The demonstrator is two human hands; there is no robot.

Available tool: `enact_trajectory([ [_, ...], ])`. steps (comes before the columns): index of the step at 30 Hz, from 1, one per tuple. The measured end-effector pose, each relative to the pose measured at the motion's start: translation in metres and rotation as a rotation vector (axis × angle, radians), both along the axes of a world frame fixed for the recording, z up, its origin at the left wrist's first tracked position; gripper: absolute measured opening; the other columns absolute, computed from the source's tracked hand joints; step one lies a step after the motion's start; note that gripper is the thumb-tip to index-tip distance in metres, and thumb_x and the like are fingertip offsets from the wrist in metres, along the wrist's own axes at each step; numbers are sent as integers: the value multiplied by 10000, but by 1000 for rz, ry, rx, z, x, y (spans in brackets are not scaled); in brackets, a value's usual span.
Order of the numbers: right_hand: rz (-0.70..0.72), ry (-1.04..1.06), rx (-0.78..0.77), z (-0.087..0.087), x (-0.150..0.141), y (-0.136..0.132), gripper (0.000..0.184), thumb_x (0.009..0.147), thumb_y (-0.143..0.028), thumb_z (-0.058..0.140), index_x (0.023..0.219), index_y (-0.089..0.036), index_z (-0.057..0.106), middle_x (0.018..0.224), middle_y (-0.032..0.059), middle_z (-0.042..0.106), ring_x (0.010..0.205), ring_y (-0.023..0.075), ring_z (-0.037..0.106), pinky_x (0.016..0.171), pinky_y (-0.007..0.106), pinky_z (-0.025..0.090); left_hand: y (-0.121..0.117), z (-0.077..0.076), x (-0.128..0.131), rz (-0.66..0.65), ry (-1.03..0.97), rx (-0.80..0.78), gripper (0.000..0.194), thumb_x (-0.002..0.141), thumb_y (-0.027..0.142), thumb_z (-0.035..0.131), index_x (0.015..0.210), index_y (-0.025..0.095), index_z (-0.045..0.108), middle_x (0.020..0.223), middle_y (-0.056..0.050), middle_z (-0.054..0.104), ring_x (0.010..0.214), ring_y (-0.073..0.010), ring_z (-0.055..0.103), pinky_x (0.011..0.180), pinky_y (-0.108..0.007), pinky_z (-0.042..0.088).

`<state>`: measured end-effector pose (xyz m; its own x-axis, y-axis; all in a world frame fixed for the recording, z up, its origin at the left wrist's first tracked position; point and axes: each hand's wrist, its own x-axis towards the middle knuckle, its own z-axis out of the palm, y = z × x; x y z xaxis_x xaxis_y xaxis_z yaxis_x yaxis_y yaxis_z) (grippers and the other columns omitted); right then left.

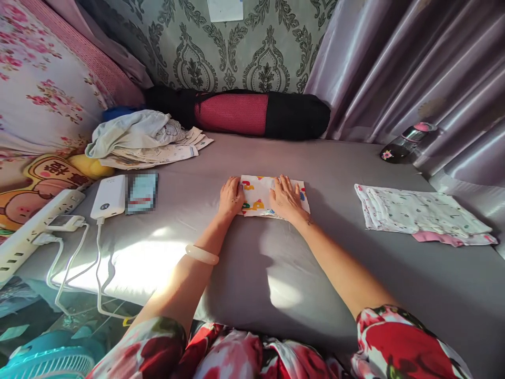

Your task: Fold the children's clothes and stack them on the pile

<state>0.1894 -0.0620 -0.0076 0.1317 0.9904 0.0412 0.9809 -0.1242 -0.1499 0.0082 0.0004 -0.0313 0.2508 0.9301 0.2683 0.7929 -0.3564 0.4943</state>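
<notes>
A small white folded cloth (257, 190) with colourful printed figures lies flat on the grey bed sheet in front of me. My left hand (231, 198) rests along the cloth's left edge, palm down, its fingers close together and slightly bent. On the right part of the cloth my right hand (289, 199) lies flat with its fingers spread. It covers some of the print. A pale bangle (202, 255) circles my left forearm.
Right of me lies a stack of folded printed cloths (424, 213), with a dark bottle (408, 141) behind it. A clothes pile (138, 138) is at the back left, near a white power bank (109, 196) and a power strip (37, 237) with cables. A black-and-red roll (236, 113) lies along the wall.
</notes>
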Motion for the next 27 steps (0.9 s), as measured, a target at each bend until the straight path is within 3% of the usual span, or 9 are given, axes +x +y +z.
enact_trajectory([
  [6,-6,-3,12,-13,-13,4,592,1020,-362,201,1537,-91,300,1619,145,247,1492,283,204,1198,537,136,7,-12,-6,-44,-2,32,480,834,55,365,1260,177,548,1323,-109,606,1301,-220,509,1123,-400,394],
  [13,-13,2,0,-13,-11,4,594,1014,-361,213,1537,-95,302,1620,142,247,1493,283,202,1198,541,139,13,-22,-8,-17,-261,96,490,714,-5,401,1122,166,611,1111,-105,678,1077,-229,631,995,-388,494],
  [20,13,29,16,1,-30,12,569,1010,-325,242,1508,-71,349,1615,175,241,1494,296,194,1193,555,116,9,-17,-9,80,-382,61,537,676,10,394,1116,199,637,1109,-72,693,1066,-212,642,994,-377,504],
  [27,55,76,44,-12,-44,17,583,1018,-362,248,1519,-78,335,1619,163,239,1493,305,190,1190,551,131,7,-13,-9,130,-442,10,548,680,19,398,1137,187,650,1182,-72,687,1141,-219,625,1041,-389,480],
])
